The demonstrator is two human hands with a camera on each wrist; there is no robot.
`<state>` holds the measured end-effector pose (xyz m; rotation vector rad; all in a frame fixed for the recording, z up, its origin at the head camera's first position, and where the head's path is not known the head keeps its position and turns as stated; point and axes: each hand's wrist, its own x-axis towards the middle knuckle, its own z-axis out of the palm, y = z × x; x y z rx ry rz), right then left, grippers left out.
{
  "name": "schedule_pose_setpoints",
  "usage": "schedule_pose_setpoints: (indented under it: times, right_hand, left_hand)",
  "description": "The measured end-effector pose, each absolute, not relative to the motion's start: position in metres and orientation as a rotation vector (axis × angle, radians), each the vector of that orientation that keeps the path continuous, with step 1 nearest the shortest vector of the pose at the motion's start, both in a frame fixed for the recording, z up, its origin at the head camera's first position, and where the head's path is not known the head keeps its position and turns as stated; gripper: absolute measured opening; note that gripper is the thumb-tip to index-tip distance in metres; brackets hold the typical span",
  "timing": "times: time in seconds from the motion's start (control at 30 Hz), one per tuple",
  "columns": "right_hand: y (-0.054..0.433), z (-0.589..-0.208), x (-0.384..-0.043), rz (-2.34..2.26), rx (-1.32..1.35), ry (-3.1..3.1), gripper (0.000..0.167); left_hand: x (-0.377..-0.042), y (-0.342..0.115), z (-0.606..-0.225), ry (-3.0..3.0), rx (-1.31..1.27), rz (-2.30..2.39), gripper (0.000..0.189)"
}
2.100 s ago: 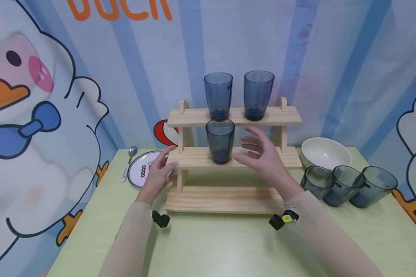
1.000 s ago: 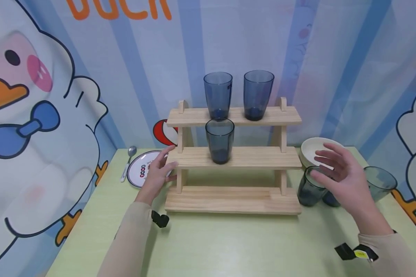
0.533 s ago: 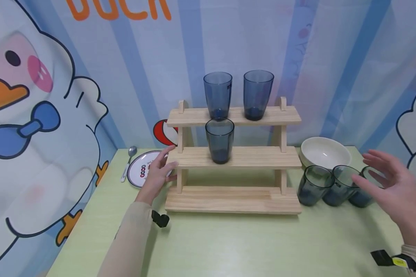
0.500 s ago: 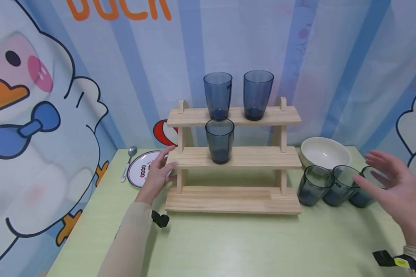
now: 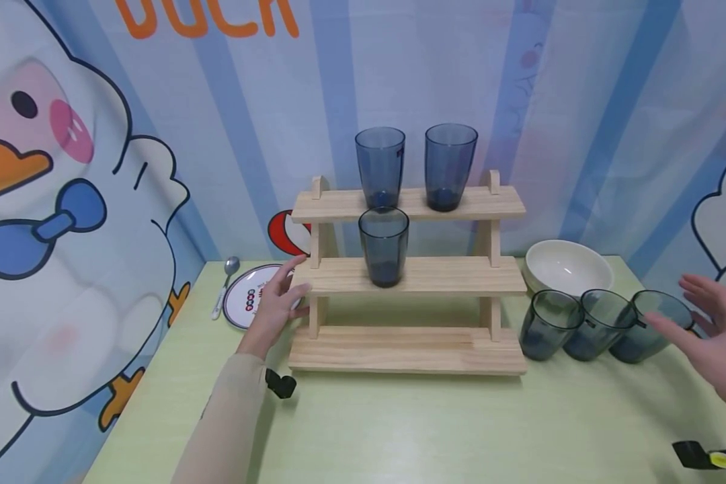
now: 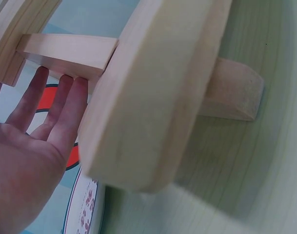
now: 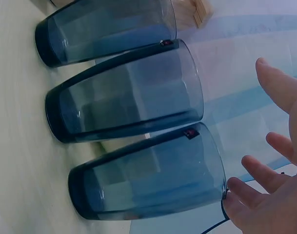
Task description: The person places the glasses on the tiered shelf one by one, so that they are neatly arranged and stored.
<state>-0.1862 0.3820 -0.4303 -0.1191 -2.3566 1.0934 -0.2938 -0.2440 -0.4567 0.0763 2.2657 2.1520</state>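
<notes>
Right hand (image 5: 716,339) has shifted rightward, beside the rightmost glass (image 5: 638,341).

Right hand (image 7: 279,195) cropped, plate (image 5: 240,296) partly hidden

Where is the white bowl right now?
In the head view, the white bowl sits on the table toward the right, beside the wooden rack and just behind the row of three glasses.
</notes>
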Motion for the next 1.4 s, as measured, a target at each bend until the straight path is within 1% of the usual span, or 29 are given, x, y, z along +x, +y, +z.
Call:
schedule_pose_setpoints:
  times: [0.2, 0.4, 0.6, 0.77, 1.03, 1.4]
  right_hand:
    - [0.391, -0.439, -0.189, 1.121, -0.175, -2.365, 0.077]
    - [0.406, -0.460, -0.193, 1.215, -0.186, -2.378, 0.078]
    - [0.425, -0.478, -0.197, 1.328, -0.097, -2.419, 0.080]
    - [0.429, -0.482, -0.202, 1.416, 0.002, -2.444, 0.082]
    - [0.425, -0.488, -0.204, 1.399, -0.059, -2.527, 0.082]
    - [0.424, -0.492, -0.203, 1.469, -0.062, -2.397, 0.079]
  left_hand:
    - [-0.293, -0.244, -0.457, 2.256, 0.079, 2.159, 0.062]
    - [-0.293, -0.244, -0.456, 2.256, 0.082, 2.162, 0.060]
    - [-0.292, -0.243, -0.457, 2.254, 0.084, 2.164, 0.060]
    - [-0.292, -0.243, -0.457, 2.247, 0.080, 2.177, 0.060]
    - [-0.292, -0.243, -0.454, 2.249, 0.089, 2.163, 0.061]
    - [-0.291, -0.244, -0.455, 2.267, 0.100, 2.156, 0.060]
